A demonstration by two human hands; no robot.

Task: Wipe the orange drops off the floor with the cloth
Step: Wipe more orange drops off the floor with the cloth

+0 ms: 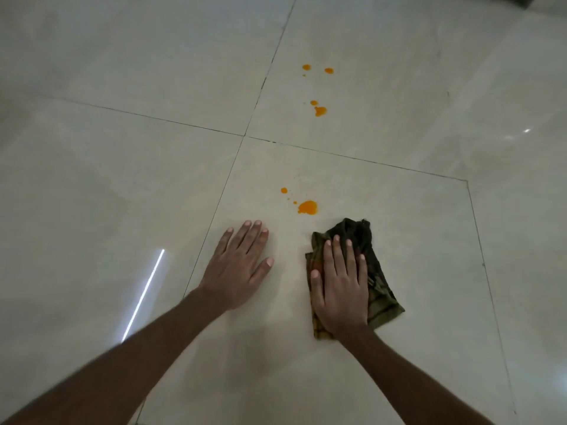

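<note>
Both hands flat | right hand (339,289) presses cloth (372,271) (lengthwise away, perhaps) | drops (307,207) ahead

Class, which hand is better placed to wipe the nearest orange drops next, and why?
The right hand: it already presses the cloth flat, just short of the nearest orange drops. The left hand lies bare on the floor.
</note>
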